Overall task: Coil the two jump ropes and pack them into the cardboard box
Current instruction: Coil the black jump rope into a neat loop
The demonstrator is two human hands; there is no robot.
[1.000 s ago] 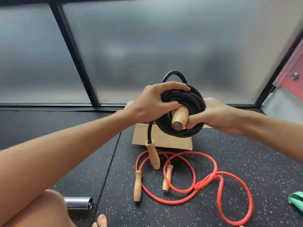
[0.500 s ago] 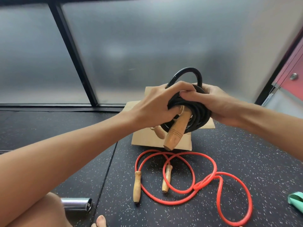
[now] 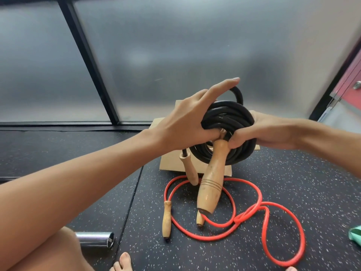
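A black jump rope (image 3: 226,118) is wound into a thick coil held in the air in front of the cardboard box (image 3: 172,163). My right hand (image 3: 259,132) grips the coil's right side and pinches the top of one wooden handle (image 3: 211,182), which hangs down. My left hand (image 3: 187,118) has its thumb tucked into the coil's centre, its forefinger stretched straight over the top. The second wooden handle (image 3: 188,169) dangles behind. A red jump rope (image 3: 261,210) lies uncoiled in loops on the floor, its two small wooden handles (image 3: 167,220) near the middle.
Black speckled rubber mats (image 3: 293,182) cover the floor. A chrome cylinder (image 3: 93,239) lies near my left knee. A green band (image 3: 355,235) shows at the right edge. Frosted glass panels with a black frame stand behind the box. My toes are at the bottom edge.
The wooden handle has swung down to hang below the coil. My right hand has shifted from the coil's top to its right side, and my left forefinger has straightened.
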